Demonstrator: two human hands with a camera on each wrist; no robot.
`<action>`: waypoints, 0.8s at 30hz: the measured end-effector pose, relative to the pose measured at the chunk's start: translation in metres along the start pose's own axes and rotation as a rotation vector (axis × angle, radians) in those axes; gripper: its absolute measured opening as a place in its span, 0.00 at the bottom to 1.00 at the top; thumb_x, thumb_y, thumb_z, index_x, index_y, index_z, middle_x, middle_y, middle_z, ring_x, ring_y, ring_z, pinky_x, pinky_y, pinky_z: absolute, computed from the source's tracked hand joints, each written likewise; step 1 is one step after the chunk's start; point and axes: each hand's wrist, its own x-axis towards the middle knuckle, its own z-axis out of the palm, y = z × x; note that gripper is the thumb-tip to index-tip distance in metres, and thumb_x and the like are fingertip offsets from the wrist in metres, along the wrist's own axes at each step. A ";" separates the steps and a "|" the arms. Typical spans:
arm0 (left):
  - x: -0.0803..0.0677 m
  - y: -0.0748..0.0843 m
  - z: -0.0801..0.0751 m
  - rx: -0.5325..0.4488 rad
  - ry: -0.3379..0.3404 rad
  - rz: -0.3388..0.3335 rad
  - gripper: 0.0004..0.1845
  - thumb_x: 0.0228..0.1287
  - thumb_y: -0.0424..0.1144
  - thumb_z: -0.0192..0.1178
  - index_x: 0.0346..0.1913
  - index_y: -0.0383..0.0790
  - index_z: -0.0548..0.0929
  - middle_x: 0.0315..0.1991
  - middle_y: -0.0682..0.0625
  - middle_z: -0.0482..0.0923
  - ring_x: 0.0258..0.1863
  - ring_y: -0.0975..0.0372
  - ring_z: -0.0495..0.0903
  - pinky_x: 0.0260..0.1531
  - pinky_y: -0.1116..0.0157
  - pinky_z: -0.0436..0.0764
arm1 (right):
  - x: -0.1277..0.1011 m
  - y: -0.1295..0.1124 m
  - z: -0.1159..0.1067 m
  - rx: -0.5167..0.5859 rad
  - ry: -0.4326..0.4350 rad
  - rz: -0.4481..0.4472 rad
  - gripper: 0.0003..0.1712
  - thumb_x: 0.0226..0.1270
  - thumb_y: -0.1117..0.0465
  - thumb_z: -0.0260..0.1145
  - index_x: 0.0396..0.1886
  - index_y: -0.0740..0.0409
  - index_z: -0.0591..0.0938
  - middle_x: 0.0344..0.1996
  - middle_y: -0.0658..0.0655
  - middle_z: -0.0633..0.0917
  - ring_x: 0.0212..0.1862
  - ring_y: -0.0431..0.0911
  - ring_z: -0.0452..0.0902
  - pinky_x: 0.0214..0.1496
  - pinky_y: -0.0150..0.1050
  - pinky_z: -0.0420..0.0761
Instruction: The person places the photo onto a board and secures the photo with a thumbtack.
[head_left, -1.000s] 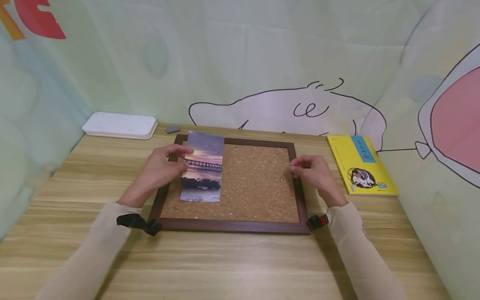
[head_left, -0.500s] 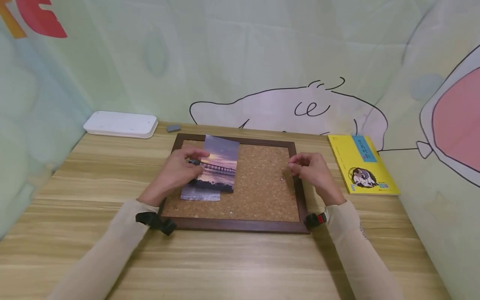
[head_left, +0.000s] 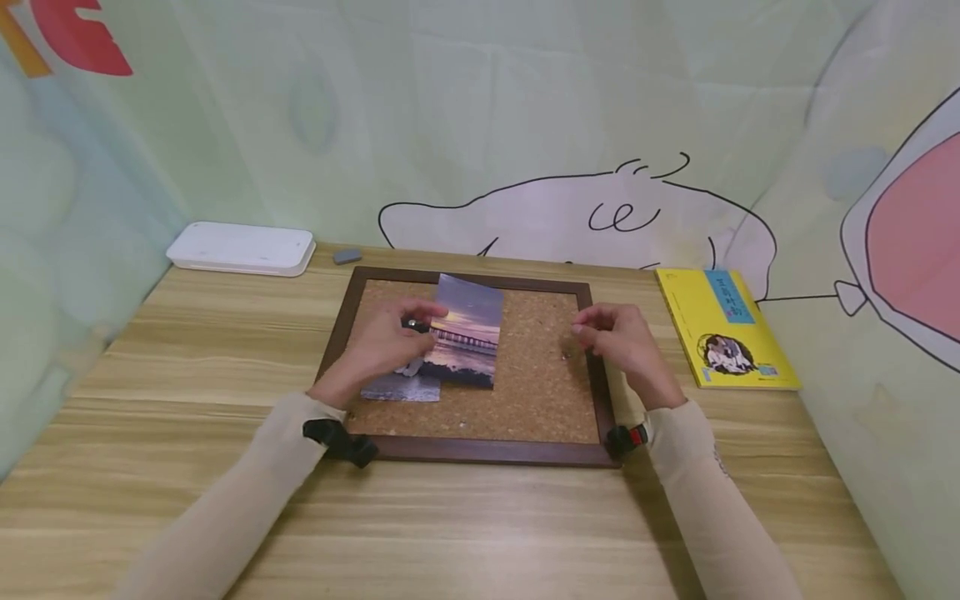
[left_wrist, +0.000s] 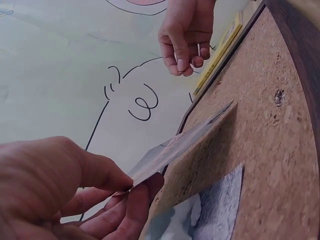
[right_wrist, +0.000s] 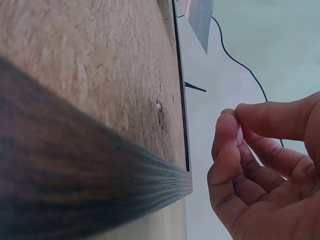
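A person's two sleeved arms reach over a wooden table (head_left: 480, 525) onto a dark-framed cork board (head_left: 540, 392). The left hand (head_left: 386, 346) pinches the left edge of a photo print (head_left: 467, 332) between thumb and curled fingers, holding it lifted and tilted above the cork; the print extends rightward from those fingers, its long axis running away from the person. It shows a purple sunset sky over a pier and water. A second print (head_left: 401, 387) lies flat on the cork just beneath that hand. The right hand (head_left: 618, 337), well apart to the right, hovers by the board's right rail, fingertips (right_wrist: 231, 120) pinched on something small and pale, seemingly a pin. Beyond lie a yellow booklet (head_left: 723, 329) and a white case (head_left: 242, 248).
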 end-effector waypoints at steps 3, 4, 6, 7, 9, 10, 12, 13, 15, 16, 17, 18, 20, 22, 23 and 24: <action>0.003 0.002 0.006 -0.001 -0.006 0.010 0.21 0.61 0.30 0.62 0.59 0.41 0.82 0.55 0.41 0.78 0.27 0.61 0.78 0.25 0.66 0.76 | 0.000 -0.002 0.001 -0.002 0.001 -0.006 0.09 0.72 0.61 0.64 0.45 0.61 0.83 0.37 0.61 0.84 0.41 0.57 0.79 0.40 0.46 0.80; 0.003 0.002 0.008 -0.005 -0.008 0.013 0.21 0.61 0.30 0.62 0.59 0.41 0.82 0.55 0.41 0.78 0.27 0.61 0.78 0.25 0.66 0.76 | 0.000 -0.003 0.001 0.002 0.002 -0.009 0.09 0.72 0.61 0.64 0.45 0.61 0.83 0.36 0.61 0.84 0.40 0.57 0.79 0.40 0.46 0.80; 0.005 0.002 0.012 -0.020 -0.015 0.019 0.22 0.61 0.29 0.61 0.59 0.41 0.82 0.53 0.41 0.77 0.27 0.60 0.79 0.26 0.66 0.77 | 0.000 -0.004 0.002 0.003 0.005 -0.015 0.08 0.71 0.61 0.65 0.44 0.62 0.83 0.35 0.61 0.84 0.40 0.57 0.79 0.39 0.46 0.80; 0.006 0.003 0.013 -0.024 -0.017 0.024 0.22 0.60 0.29 0.61 0.58 0.41 0.82 0.53 0.41 0.77 0.28 0.60 0.80 0.27 0.65 0.78 | 0.000 -0.004 0.002 0.000 0.007 -0.016 0.08 0.71 0.61 0.65 0.44 0.62 0.83 0.35 0.60 0.84 0.39 0.57 0.79 0.39 0.45 0.80; 0.008 0.004 0.017 -0.023 -0.017 0.028 0.21 0.61 0.29 0.62 0.58 0.41 0.82 0.52 0.41 0.77 0.29 0.59 0.81 0.28 0.65 0.79 | 0.001 -0.004 0.003 0.003 0.011 -0.018 0.08 0.71 0.62 0.65 0.43 0.62 0.83 0.34 0.59 0.84 0.38 0.56 0.78 0.38 0.44 0.80; 0.009 0.005 0.018 -0.018 -0.015 0.030 0.21 0.61 0.29 0.62 0.58 0.41 0.82 0.52 0.41 0.77 0.30 0.59 0.81 0.29 0.64 0.80 | 0.001 -0.005 0.003 0.005 0.012 -0.019 0.08 0.71 0.62 0.65 0.43 0.62 0.83 0.34 0.59 0.83 0.38 0.55 0.78 0.37 0.44 0.80; 0.010 0.006 0.021 -0.004 -0.013 0.027 0.21 0.61 0.31 0.63 0.58 0.42 0.82 0.52 0.42 0.77 0.30 0.59 0.82 0.29 0.64 0.81 | 0.001 -0.006 0.004 0.003 0.014 -0.022 0.07 0.71 0.62 0.65 0.42 0.62 0.83 0.33 0.58 0.83 0.37 0.54 0.78 0.37 0.44 0.79; 0.010 0.006 0.022 0.003 -0.013 0.024 0.20 0.61 0.31 0.63 0.58 0.42 0.82 0.51 0.43 0.78 0.31 0.59 0.82 0.29 0.64 0.81 | 0.001 -0.006 0.005 0.003 0.014 -0.022 0.07 0.70 0.62 0.65 0.42 0.62 0.83 0.33 0.58 0.83 0.38 0.54 0.78 0.37 0.44 0.79; 0.011 0.007 0.024 0.008 -0.018 0.023 0.21 0.61 0.31 0.63 0.58 0.42 0.83 0.51 0.43 0.78 0.32 0.59 0.82 0.30 0.65 0.80 | 0.001 -0.007 0.007 0.006 0.019 -0.026 0.07 0.70 0.63 0.66 0.42 0.62 0.84 0.33 0.58 0.84 0.38 0.54 0.79 0.37 0.45 0.80; 0.012 0.007 0.025 0.009 -0.021 0.025 0.21 0.61 0.31 0.63 0.58 0.42 0.83 0.51 0.43 0.78 0.32 0.60 0.82 0.30 0.65 0.80 | 0.001 -0.008 0.007 0.004 0.019 -0.025 0.07 0.70 0.63 0.66 0.42 0.62 0.84 0.34 0.58 0.84 0.38 0.54 0.79 0.38 0.45 0.80; 0.012 0.007 0.026 0.005 -0.027 0.026 0.21 0.61 0.31 0.63 0.58 0.42 0.83 0.50 0.43 0.78 0.32 0.60 0.82 0.31 0.65 0.80 | 0.001 -0.008 0.008 0.003 0.020 -0.025 0.07 0.70 0.63 0.66 0.42 0.62 0.84 0.34 0.59 0.84 0.39 0.54 0.79 0.38 0.46 0.80; 0.013 0.007 0.027 -0.001 -0.033 0.030 0.21 0.61 0.31 0.63 0.58 0.42 0.83 0.50 0.43 0.78 0.32 0.59 0.82 0.31 0.65 0.80 | 0.001 -0.008 0.008 0.002 0.017 -0.026 0.07 0.70 0.63 0.65 0.42 0.62 0.84 0.34 0.59 0.84 0.39 0.55 0.79 0.39 0.46 0.81; 0.014 0.008 0.029 -0.014 -0.044 0.032 0.20 0.61 0.31 0.63 0.58 0.42 0.83 0.50 0.43 0.79 0.32 0.59 0.82 0.31 0.65 0.80 | 0.001 -0.009 0.009 0.008 0.017 -0.025 0.07 0.70 0.63 0.65 0.42 0.62 0.84 0.35 0.60 0.84 0.39 0.55 0.79 0.41 0.48 0.82; 0.014 0.008 0.031 -0.026 -0.050 0.028 0.20 0.61 0.31 0.64 0.57 0.42 0.83 0.50 0.43 0.79 0.32 0.59 0.83 0.31 0.65 0.80 | 0.002 -0.009 0.009 0.011 0.008 -0.031 0.07 0.71 0.63 0.65 0.42 0.62 0.83 0.36 0.60 0.84 0.39 0.54 0.79 0.42 0.49 0.82; 0.015 0.009 0.032 -0.030 -0.054 0.026 0.20 0.61 0.31 0.64 0.58 0.42 0.83 0.50 0.43 0.79 0.32 0.59 0.83 0.30 0.64 0.80 | 0.002 -0.008 0.009 0.014 0.005 -0.038 0.07 0.71 0.63 0.65 0.42 0.63 0.83 0.36 0.61 0.84 0.38 0.54 0.79 0.42 0.50 0.82; 0.015 0.009 0.033 -0.033 -0.060 0.025 0.20 0.62 0.32 0.64 0.58 0.42 0.82 0.51 0.43 0.79 0.31 0.59 0.83 0.30 0.64 0.80 | 0.002 -0.008 0.009 0.020 0.001 -0.042 0.07 0.71 0.63 0.65 0.42 0.63 0.84 0.36 0.61 0.84 0.38 0.55 0.79 0.42 0.50 0.82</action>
